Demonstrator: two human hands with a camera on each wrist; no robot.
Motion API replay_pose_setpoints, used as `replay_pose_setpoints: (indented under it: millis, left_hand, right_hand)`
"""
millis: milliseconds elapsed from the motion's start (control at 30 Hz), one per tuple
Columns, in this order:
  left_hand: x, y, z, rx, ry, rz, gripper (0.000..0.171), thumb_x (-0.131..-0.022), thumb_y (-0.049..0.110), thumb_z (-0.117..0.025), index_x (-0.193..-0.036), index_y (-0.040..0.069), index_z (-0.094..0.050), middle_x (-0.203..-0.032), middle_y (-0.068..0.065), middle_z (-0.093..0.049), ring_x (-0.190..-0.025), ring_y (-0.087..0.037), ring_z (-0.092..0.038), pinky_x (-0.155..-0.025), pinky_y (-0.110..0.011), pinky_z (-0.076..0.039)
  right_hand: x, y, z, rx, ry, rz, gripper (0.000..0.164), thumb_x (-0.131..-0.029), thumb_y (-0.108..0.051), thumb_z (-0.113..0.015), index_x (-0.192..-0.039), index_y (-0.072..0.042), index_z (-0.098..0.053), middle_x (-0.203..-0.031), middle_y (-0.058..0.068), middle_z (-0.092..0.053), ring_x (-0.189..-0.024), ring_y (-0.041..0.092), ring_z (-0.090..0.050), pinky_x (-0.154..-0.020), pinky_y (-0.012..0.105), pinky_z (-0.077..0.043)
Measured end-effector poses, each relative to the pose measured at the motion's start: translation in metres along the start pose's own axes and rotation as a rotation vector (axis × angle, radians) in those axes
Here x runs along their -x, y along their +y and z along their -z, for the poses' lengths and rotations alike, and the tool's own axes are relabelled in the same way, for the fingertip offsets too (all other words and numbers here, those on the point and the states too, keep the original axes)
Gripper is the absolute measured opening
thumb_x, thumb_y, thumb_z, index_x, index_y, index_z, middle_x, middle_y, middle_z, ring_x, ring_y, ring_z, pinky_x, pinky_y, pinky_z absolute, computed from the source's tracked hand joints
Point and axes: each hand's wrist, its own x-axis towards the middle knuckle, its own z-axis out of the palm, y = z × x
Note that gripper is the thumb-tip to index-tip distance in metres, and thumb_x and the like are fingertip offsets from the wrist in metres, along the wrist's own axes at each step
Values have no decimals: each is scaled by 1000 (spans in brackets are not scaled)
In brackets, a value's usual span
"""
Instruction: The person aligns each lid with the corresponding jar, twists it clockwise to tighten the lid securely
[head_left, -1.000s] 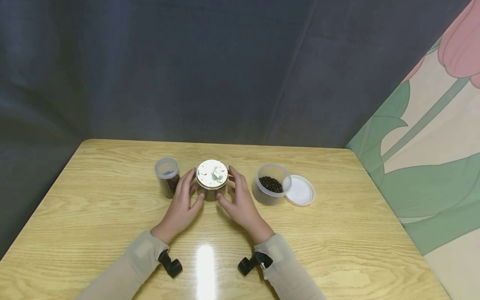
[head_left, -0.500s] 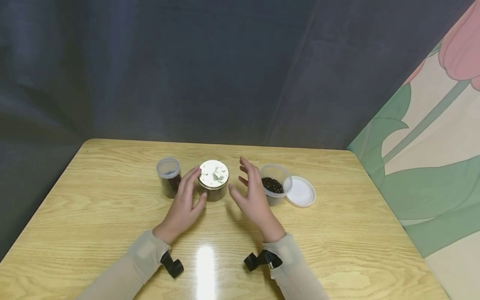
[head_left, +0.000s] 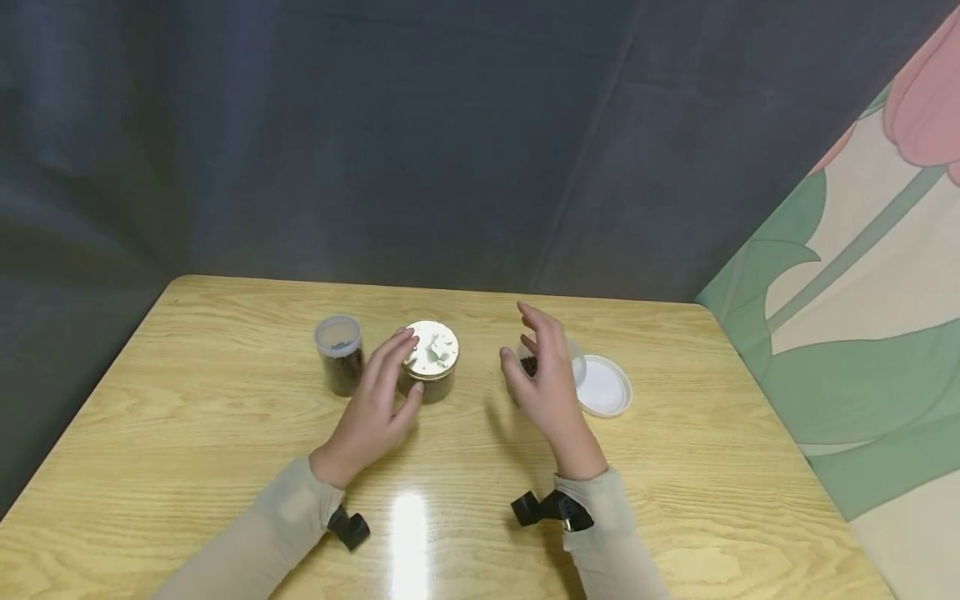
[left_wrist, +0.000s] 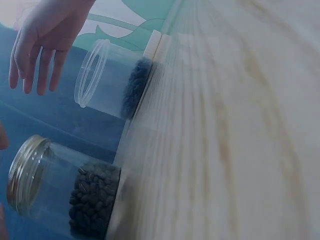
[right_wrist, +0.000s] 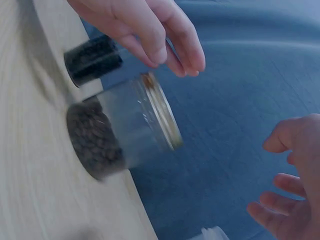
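Note:
A clear jar (left_wrist: 95,200) with a gold lid (head_left: 435,348) stands upright on the table, dark coffee beans in its lower half. My left hand (head_left: 375,408) hovers at the jar's left side, fingers loosely bent, fingertips overlapping the lid's edge in the head view. In the right wrist view the left hand (right_wrist: 150,32) shows above the lid, gripping nothing. My right hand (head_left: 551,379) is raised with relaxed, spread fingers. It partly hides a lidless plastic tub (left_wrist: 112,75) of coffee beans (head_left: 528,367) from the head camera.
A white plastic lid (head_left: 603,387) lies flat right of the tub. Left of the left hand stands a narrower container (head_left: 341,354) with a translucent top and dark contents. A dark curtain (head_left: 420,150) hangs behind the wooden table (head_left: 225,400).
Both hands were around the gold-lidded jar. The right hand has left it and moved right, to the open tub. The left hand has stayed beside the jar, its fingers shifting slightly over the lid.

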Motion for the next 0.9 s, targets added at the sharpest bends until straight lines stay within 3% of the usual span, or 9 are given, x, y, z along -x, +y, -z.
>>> replay_pose_setpoints:
  millis: [167, 433, 700, 900]
  left_hand:
    - [-7, 8, -3, -17, -5, -50, 60, -93, 3, -61, -148, -7, -40, -152, -26, -38, -143, -42, -36, -124, -41, -27]
    - [-17, 22, -12, -13, -43, -111, 59, -93, 3, -59, -148, -7, -40, -152, -25, -37, -143, -39, -37, -123, -38, -30]
    - [-29, 41, -26, 77, -119, -61, 58, -95, 3, -59, -149, -5, -38, -155, -22, -33, -143, -36, -37, -117, -45, -40]
    - [-33, 51, -40, 138, -174, -8, 60, -95, 5, -59, -150, -2, -37, -158, -20, -30, -146, -33, -34, -118, -45, -38]
  right_hand:
    - [-1, 3, 14, 42, 4, -2, 49, -102, -1, -51, -150, 0, -40, -150, 22, -37, -136, 37, -42, -111, 52, -46]
    - [-1, 11, 36, 77, 40, -36, 44, -102, 4, -45, -146, 1, -47, -147, 24, -40, -136, 36, -42, -112, 55, -43]
    - [-2, 21, 58, 161, 64, -107, 43, -103, 6, -39, -145, 3, -48, -147, 26, -41, -138, 38, -41, -115, 56, -38]
    - [-2, 34, 77, 227, 48, -190, 43, -105, 4, -35, -146, 4, -47, -149, 28, -39, -140, 44, -36, -114, 63, -34]
